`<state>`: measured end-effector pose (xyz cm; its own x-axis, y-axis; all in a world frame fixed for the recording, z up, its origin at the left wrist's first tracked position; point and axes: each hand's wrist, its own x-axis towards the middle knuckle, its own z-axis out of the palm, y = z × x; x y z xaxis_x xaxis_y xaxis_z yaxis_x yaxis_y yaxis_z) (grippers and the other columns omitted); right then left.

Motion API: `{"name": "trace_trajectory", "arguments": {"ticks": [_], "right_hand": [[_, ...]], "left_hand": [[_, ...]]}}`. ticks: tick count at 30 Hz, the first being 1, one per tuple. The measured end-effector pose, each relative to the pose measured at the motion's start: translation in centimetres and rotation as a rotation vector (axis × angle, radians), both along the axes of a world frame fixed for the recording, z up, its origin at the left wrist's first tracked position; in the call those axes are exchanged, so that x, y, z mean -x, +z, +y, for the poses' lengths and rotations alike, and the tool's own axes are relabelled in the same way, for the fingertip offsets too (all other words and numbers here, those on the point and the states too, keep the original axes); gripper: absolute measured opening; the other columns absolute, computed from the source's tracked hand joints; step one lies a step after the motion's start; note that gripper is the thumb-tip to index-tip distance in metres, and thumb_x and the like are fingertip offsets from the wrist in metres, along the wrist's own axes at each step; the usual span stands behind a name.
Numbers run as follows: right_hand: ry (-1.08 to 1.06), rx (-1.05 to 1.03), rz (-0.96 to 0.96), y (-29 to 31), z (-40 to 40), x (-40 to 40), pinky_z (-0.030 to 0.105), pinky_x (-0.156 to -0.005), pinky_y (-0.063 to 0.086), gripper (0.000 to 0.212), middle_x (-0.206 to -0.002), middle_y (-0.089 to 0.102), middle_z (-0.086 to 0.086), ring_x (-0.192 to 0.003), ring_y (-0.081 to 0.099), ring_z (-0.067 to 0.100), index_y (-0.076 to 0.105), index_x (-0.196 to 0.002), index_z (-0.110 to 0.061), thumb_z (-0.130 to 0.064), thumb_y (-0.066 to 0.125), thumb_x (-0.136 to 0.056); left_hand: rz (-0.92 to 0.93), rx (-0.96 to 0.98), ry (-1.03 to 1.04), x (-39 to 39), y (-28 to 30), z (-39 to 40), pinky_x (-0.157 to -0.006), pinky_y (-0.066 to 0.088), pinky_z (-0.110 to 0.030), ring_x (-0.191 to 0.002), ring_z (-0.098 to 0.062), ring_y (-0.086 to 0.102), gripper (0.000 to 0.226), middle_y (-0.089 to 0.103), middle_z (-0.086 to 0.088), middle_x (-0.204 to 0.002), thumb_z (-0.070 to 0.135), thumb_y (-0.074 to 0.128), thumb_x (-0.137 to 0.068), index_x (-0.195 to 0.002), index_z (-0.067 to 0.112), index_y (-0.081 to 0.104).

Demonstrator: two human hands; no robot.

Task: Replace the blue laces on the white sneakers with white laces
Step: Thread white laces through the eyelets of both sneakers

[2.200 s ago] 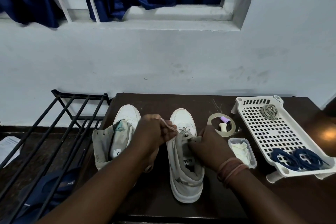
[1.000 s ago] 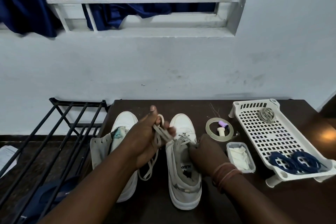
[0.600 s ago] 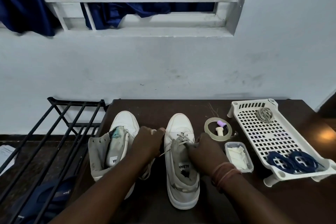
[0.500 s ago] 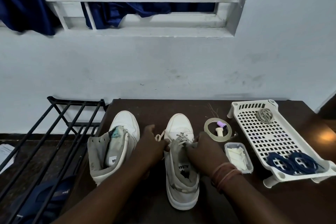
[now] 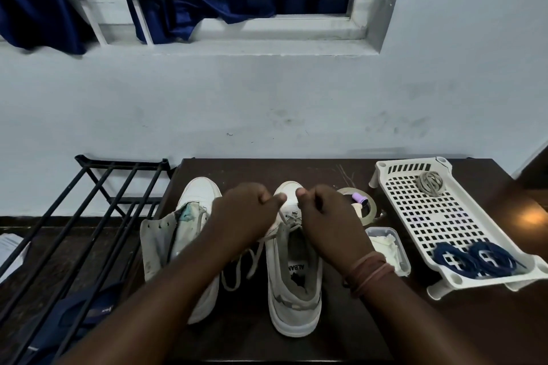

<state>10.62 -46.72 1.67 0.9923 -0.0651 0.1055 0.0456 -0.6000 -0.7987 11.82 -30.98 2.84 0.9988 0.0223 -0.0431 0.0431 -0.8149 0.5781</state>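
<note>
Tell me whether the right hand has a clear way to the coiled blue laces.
Probably yes: nothing stands between the right hand and the coiled blue laces in the white perforated tray, but its grip seems occupied.

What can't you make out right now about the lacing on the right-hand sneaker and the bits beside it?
- Head view: left hand and right hand cover the laced white sneaker's upper eyelets; how far its white lace is threaded is hidden.
- Whether each hand pinches a lace end: fingers curl away from the camera.
- Clear tape roll: partly behind the right hand.
- Small clear plastic box: pale contents too dim to identify.
</note>
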Motion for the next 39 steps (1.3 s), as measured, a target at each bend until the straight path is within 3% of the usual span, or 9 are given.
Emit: {"name": "trace_trajectory", "arguments": {"ticks": [5, 9, 15, 19, 22, 24, 28, 31, 39], "right_hand": [[0.201, -0.205, -0.022, 1.3, 1.5, 1.1, 0.036, -0.063, 0.046, 0.030, -0.067, 0.060, -0.011, -0.060, 0.055, 0.005, 0.060, -0.083, -0.021, -0.045, 0.051, -0.098], [0.292, -0.456, 0.148, 2.0, 1.7, 1.4, 0.018, -0.050, 0.036, 0.023, -0.056, 0.056, -0.007, -0.044, 0.045, 0.001, 0.055, -0.101, -0.010, -0.033, 0.056, -0.100], [0.182, -0.510, 0.123, 3.2, -2.2, -0.7, 0.015, -0.059, 0.044, 0.014, -0.072, 0.068, -0.002, -0.059, 0.054, 0.005, 0.074, -0.095, -0.007, -0.006, 0.060, -0.094], [-0.034, -0.679, 0.090, 3.4, -5.1, -2.1, 0.025, -0.057, 0.036, 0.013, -0.062, 0.056, -0.001, -0.058, 0.046, 0.013, 0.073, -0.092, -0.007, -0.008, 0.060, -0.093], [-0.077, -0.565, 0.055, 2.7, -5.2, -2.1, 0.024, -0.058, 0.038, 0.013, -0.066, 0.060, -0.001, -0.059, 0.049, 0.012, 0.072, -0.094, -0.008, -0.012, 0.060, -0.095], [-0.022, -0.526, 0.067, 2.4, -4.2, -1.6, 0.019, -0.054, 0.040, 0.011, -0.066, 0.063, -0.003, -0.052, 0.053, 0.003, 0.071, -0.094, -0.011, -0.009, 0.060, -0.094], [0.114, -0.387, 0.098, 1.5, -2.3, -1.0, 0.011, -0.047, 0.040, 0.004, -0.063, 0.064, -0.003, -0.046, 0.051, -0.003, 0.063, -0.095, -0.006, -0.005, 0.060, -0.093], [0.146, -0.413, 0.131, 1.3, -1.8, -0.8, 0.012, -0.043, 0.036, 0.008, -0.062, 0.060, 0.002, -0.043, 0.046, -0.002, 0.059, -0.098, -0.003, -0.008, 0.063, -0.093], [0.179, -0.213, 0.244, 1.1, -4.2, -1.3, 0.026, -0.056, 0.045, 0.012, -0.069, 0.073, 0.002, -0.060, 0.056, 0.011, 0.075, -0.084, -0.013, -0.013, 0.065, -0.091]], "left_hand": [[0.367, 1.301, -0.015, -0.1, 3.5, 0.5, -0.067, 0.054, -0.028, -0.080, -0.018, 0.062, 0.028, 0.065, -0.002, -0.084, 0.019, 0.046, -0.106, -0.109, 0.002, 0.068], [0.379, 1.656, 0.013, 0.0, 4.0, -0.1, -0.097, 0.057, -0.034, -0.115, -0.026, 0.069, 0.035, 0.069, -0.016, -0.127, 0.001, 0.047, -0.093, -0.125, -0.008, 0.058], [0.309, 2.042, 0.418, -1.3, 2.5, 2.0, -0.096, 0.056, -0.045, -0.117, -0.036, 0.067, 0.023, 0.064, -0.029, -0.129, -0.011, 0.035, -0.099, -0.115, -0.012, 0.052], [0.274, 2.031, 0.602, -1.8, 1.2, 2.5, -0.109, 0.045, -0.048, -0.127, -0.039, 0.058, 0.015, 0.058, -0.032, -0.128, -0.010, 0.034, -0.103, -0.106, -0.006, 0.048], [0.253, 1.964, 0.600, -2.2, 0.5, 2.3, -0.113, 0.041, -0.039, -0.100, -0.030, 0.062, 0.010, 0.055, -0.022, -0.104, -0.008, 0.041, -0.102, -0.099, -0.002, 0.048], [0.295, 1.682, 0.518, -2.0, -0.3, 1.5, -0.101, 0.043, -0.034, -0.075, -0.019, 0.049, 0.013, 0.045, -0.010, -0.083, 0.000, 0.052, -0.100, -0.088, 0.005, 0.052], [0.117, 0.671, 0.002, -0.5, -0.8, -0.5, -0.089, 0.052, -0.037, -0.083, -0.012, 0.058, 0.006, 0.062, 0.007, -0.083, 0.025, 0.072, -0.091, -0.086, 0.024, 0.071], [-0.008, 0.585, -0.260, 0.3, -0.8, -1.1, -0.084, 0.053, -0.021, -0.091, -0.005, 0.072, 0.024, 0.078, 0.010, -0.097, 0.010, 0.077, -0.086, -0.107, 0.021, 0.079], [-0.273, 0.308, 0.126, -0.6, -1.2, 1.7, -0.064, 0.047, -0.024, -0.069, -0.001, 0.063, 0.014, 0.069, 0.020, -0.070, 0.021, 0.072, -0.087, -0.080, 0.032, 0.076]]}}
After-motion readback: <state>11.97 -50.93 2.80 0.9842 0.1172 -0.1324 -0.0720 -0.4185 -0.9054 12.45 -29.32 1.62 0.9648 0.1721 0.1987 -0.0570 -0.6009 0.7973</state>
